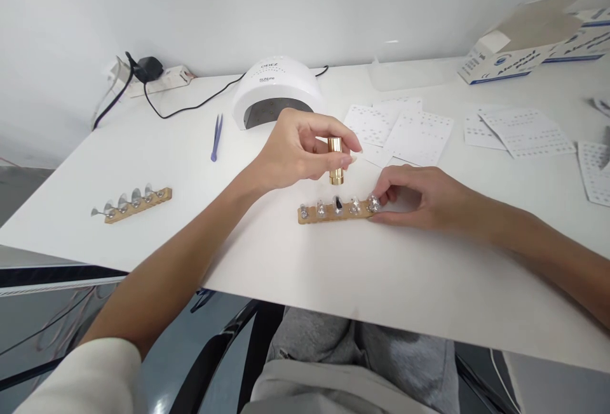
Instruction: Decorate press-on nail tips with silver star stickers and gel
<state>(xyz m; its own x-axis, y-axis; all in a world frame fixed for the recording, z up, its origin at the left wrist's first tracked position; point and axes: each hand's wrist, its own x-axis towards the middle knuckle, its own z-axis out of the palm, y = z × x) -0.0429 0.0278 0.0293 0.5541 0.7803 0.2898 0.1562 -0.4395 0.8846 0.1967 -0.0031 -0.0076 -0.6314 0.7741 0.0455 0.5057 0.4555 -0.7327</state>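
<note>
My left hand (305, 147) pinches a short ribbed gold cylinder (336, 176) upright between thumb and fingers. The cylinder hangs just above the middle of a small wooden strip (312, 216). Several clear, shiny nail tips stand in a row on the strip, and the middle nail tip (338, 204) has a dark patch. With thumb in front and fingers behind, my right hand (412, 195) grips the strip's right end. Its fingertips are partly hidden by the end nail tip (373, 203).
A white nail lamp (281, 80) stands behind my left hand, its cord running left to a power strip (174, 77). Blue tweezers (216, 138) and a second wooden strip (138, 206) lie leftward. Patterned white sheets (419, 138) and an alcohol pad box (509, 58) are rightward.
</note>
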